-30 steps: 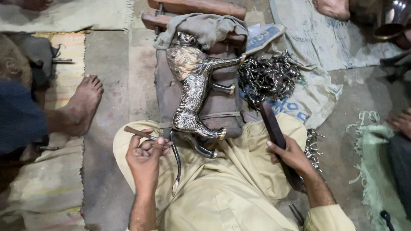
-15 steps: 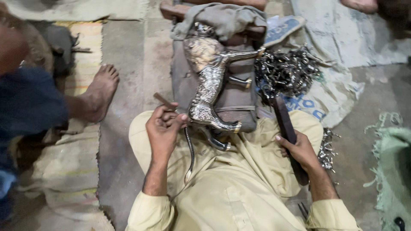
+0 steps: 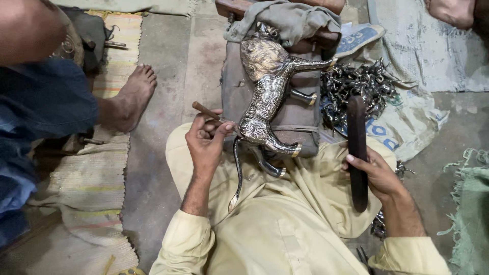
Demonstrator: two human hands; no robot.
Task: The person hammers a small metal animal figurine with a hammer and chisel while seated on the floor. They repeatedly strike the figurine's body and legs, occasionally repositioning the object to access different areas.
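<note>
L hand (image 3: 206, 140) shifted w/ punch (image 3: 205, 110) onto lion figure (image 3: 265, 97) rump; R hand (image 3: 377, 173) grips dark mallet (image 3: 357, 147). Keep punch steady, strike square.

A concrete floor (image 3: 163, 81) carries a striped mat (image 3: 97, 173), sacks (image 3: 407, 122) and a metal-parts heap (image 3: 356, 84).

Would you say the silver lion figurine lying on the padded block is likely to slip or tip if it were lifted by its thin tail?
Probably awkward. The lion figurine looks like solid embossed metal, so likely heavy for its size. Its tail is thin and curved, so the body would probably swing. The polished surface may be slippery, though the embossing should help grip.
</note>
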